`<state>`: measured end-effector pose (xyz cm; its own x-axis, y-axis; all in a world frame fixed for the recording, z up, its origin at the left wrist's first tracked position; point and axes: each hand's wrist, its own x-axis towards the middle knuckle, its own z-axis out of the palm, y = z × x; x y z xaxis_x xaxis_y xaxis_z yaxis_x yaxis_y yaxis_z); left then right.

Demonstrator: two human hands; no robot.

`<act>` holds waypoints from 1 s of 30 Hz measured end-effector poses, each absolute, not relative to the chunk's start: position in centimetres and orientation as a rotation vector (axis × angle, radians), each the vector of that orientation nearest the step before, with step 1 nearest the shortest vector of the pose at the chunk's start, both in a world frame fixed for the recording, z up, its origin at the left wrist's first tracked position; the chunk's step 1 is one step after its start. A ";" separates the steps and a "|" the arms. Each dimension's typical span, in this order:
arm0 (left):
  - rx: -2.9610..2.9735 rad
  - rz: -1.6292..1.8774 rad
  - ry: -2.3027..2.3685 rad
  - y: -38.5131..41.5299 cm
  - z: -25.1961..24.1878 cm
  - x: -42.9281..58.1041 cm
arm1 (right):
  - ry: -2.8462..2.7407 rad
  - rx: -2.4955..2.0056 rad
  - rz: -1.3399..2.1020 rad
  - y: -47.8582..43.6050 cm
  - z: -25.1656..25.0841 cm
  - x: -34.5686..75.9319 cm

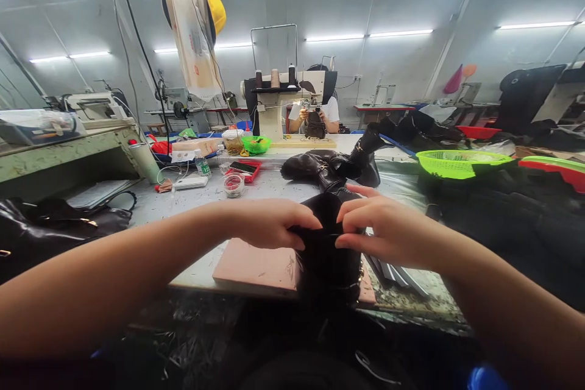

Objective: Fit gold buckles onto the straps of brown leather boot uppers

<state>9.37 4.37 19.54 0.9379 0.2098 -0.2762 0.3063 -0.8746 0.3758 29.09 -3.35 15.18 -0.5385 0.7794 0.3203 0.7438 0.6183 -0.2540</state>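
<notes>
A black boot [326,268] stands between my hands at the front edge of the workbench, its opening facing up toward me. My left hand [278,224] pinches the boot's top edge from the left, thumb below and fingers over the rim. From the right, my right hand [379,225] grips the same edge between thumb and curled fingers. Behind and partly under the boot lies a pink block [256,265]. Dark grey strips [397,274] lie on the bench right of the boot. The boot's lower part is dark and hard to make out.
More black boots [306,167] lie beyond my hands, and others [59,231] sit at the left. A red tray [251,172] holds a phone. A green basket [464,163] rests on dark material at the right. Across the bench, a person [336,113] works at a sewing machine [274,113].
</notes>
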 end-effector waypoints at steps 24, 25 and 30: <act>2.773 -0.438 0.408 3.2 19.6 11.2 | -2.334 -1.203 0.085 -4.9 14.7 27.3; 2.786 -0.383 0.429 3.1 19.4 11.3 | -2.348 -1.191 0.128 -4.9 14.7 27.6; 2.661 -0.275 0.516 3.2 18.3 10.8 | -2.436 -1.176 0.566 -4.2 14.5 30.5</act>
